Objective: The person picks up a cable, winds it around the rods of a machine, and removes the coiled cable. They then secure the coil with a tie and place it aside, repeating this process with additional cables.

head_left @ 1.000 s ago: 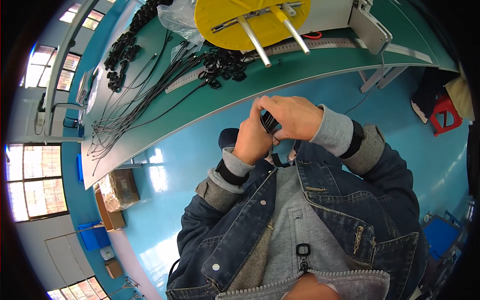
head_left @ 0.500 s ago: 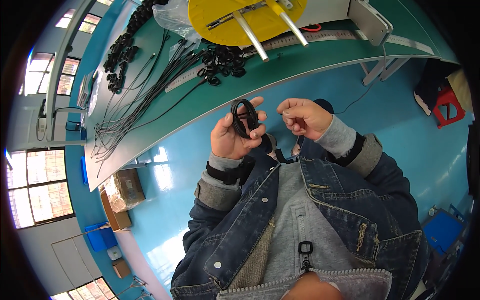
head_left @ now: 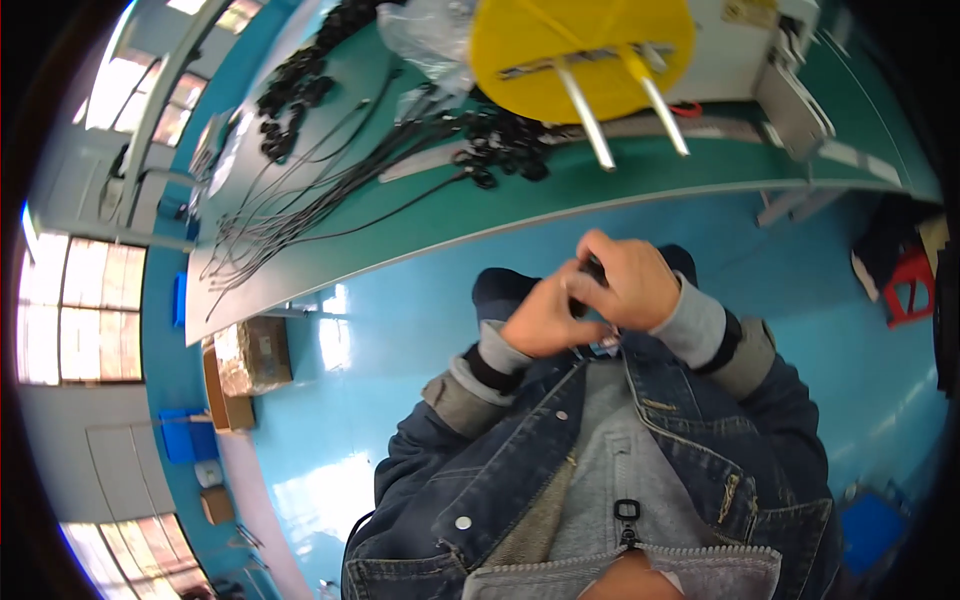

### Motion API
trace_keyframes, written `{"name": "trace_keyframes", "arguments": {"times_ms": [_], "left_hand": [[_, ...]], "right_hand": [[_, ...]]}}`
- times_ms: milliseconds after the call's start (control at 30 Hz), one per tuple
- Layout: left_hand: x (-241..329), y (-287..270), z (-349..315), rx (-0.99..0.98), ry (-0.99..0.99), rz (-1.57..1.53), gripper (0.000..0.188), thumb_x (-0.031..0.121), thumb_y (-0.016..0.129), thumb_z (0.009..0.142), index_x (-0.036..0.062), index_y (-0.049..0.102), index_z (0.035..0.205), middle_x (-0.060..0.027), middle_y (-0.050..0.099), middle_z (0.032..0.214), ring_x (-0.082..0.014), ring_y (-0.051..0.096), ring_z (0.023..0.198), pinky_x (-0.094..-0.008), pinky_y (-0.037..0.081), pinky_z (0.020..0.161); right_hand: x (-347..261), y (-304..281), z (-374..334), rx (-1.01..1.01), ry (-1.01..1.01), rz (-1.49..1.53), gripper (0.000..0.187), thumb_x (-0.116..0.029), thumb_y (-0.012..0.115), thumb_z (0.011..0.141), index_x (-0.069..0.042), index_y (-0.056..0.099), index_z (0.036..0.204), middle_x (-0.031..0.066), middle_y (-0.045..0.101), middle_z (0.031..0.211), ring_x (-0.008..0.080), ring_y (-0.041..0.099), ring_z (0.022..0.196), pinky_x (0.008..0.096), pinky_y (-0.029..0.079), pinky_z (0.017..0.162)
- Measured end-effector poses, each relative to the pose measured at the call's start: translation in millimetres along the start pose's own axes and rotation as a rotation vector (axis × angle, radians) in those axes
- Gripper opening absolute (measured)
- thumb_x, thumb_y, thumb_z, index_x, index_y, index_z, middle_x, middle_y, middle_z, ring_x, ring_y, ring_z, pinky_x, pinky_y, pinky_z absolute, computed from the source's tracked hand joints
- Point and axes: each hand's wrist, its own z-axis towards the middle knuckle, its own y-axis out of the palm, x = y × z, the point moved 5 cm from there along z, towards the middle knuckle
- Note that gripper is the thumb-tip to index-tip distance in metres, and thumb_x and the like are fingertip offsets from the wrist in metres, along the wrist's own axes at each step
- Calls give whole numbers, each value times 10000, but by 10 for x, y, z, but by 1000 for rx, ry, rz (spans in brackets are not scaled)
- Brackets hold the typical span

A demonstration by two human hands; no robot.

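With my left hand and right hand curled together, my grip is closed round a mostly hidden black bundle, over the glossy blue floor just off the green bench, which carries splayed dark cables and a yellow disc.

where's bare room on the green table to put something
A bare strip of green table lies between its front edge and the ruler and black coils. Crowded: leftward, where loose cables fan out, and around the yellow disc.
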Motion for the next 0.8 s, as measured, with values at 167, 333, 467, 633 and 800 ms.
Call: {"name": "trace_keyframes", "arguments": {"times_ms": [167,333,467,633,800], "left_hand": [[-97,6,-40,309,183,91,482,130,682,674,-6,466,1082,-108,562,955,-180,562,829,-314,473,675],[-373,-149,-24,509,162,492,386,62,656,691,15,506,1044,-99,594,866,-166,583,766,-308,484,650],[-397,-310,-34,511,116,505,254,81,644,703,29,553,934,-110,601,804,-172,583,718,-310,478,637],[-88,-1500,-162,656,-89,-6,89,122,606,765,36,583,775,-29,589,700,-127,558,629,-262,453,576],[588,-3846,-733,1164,425,-139,339,288,615,815,-18,585,958,-127,607,854,-168,584,772,-291,478,695]], "right_hand": [[-186,170,78,-41,14,-198,309,-305,590,816,-9,502,811,167,581,656,356,567,566,402,452,490],[-163,392,179,27,2,-251,315,-311,592,816,-9,503,803,163,575,637,340,574,565,399,449,483],[-131,461,296,34,-24,-221,327,-319,589,820,-2,512,801,153,565,601,322,565,532,389,441,465],[-48,335,389,22,82,66,290,-279,583,837,8,543,833,125,547,562,238,551,485,327,417,453],[138,458,266,-87,178,179,217,-205,582,845,11,569,848,101,535,563,153,518,490,267,388,466]]}}
